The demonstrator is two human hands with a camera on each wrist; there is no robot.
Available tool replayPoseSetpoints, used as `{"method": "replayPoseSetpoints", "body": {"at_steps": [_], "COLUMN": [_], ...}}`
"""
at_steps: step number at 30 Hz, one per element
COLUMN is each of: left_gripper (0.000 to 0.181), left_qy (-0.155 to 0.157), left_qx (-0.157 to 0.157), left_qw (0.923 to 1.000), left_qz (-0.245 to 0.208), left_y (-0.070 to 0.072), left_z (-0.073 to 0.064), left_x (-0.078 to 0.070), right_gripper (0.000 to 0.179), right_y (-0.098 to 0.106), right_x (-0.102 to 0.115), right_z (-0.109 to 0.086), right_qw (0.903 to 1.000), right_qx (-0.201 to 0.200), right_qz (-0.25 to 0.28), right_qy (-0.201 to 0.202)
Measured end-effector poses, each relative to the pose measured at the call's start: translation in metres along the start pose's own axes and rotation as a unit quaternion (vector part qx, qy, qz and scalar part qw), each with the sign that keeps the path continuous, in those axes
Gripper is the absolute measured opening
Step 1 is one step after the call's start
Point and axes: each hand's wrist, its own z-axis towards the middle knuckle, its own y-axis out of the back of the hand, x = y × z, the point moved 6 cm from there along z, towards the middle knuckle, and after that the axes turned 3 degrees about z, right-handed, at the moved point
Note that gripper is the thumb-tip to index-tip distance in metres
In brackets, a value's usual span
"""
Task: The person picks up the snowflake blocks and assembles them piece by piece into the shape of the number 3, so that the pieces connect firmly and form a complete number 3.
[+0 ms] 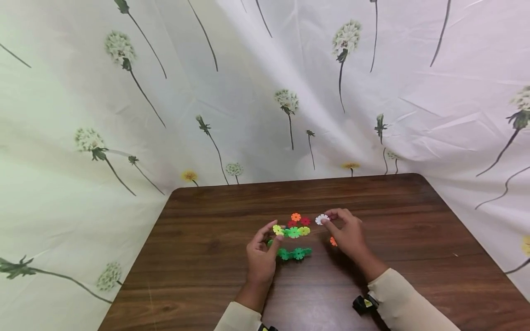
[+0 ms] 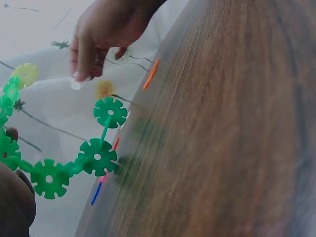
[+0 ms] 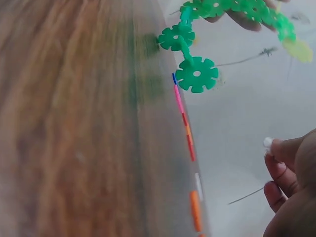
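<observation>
My left hand [image 1: 262, 259] holds a bent chain of notched, flower-shaped plastic discs between thumb and fingers. Its upper run [image 1: 294, 232] is light green and yellow, and its lower run [image 1: 299, 253] is darker green; the green discs [image 2: 49, 178] slot into one another edge to edge. A single white notched disc [image 1: 321, 219] is pinched between thumb and fingertips of my right hand [image 1: 351, 233], to the right of the chain and apart from it. In the right wrist view, only a bit of the white disc [image 3: 267, 142] shows past the thumb.
Loose discs lie on the brown wooden table [image 1: 198, 257]: red ones [image 1: 305, 221] and an orange one [image 1: 296, 216] beyond the chain, and another orange disc [image 1: 333, 241] under the right hand. A blue piece [image 3: 174, 79] also lies there. Flower-printed cloth [image 1: 248, 92] hangs behind the table.
</observation>
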Motion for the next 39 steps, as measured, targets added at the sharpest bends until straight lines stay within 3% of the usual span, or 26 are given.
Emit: {"method": "replayPoseSetpoints", "body": {"at_steps": [12, 26, 34, 39], "left_gripper": [0.036, 0.033, 0.032, 0.034], "left_qy": [0.016, 0.018, 0.029, 0.035], "left_qx": [-0.008, 0.0, -0.002, -0.01], "left_qw": [0.9995, 0.9997, 0.9995, 0.9992], "left_qz": [0.024, 0.016, 0.01, 0.018], "left_y": [0.0, -0.002, -0.004, -0.003], "left_z": [0.0, 0.0, 0.0, 0.0], "left_x": [0.003, 0.005, 0.003, 0.003], "right_gripper": [0.014, 0.016, 0.019, 0.021], "right_y": [-0.002, -0.014, -0.026, -0.033], "right_x": [0.031, 0.066, 0.093, 0.103], "right_z": [0.01, 0.021, 0.025, 0.025], "right_qw": [0.9979, 0.9899, 0.989, 0.9856], "right_qx": [0.034, 0.064, 0.074, 0.087], "right_qz": [0.054, 0.119, 0.127, 0.144], "right_qy": [-0.012, -0.042, 0.015, 0.015]}}
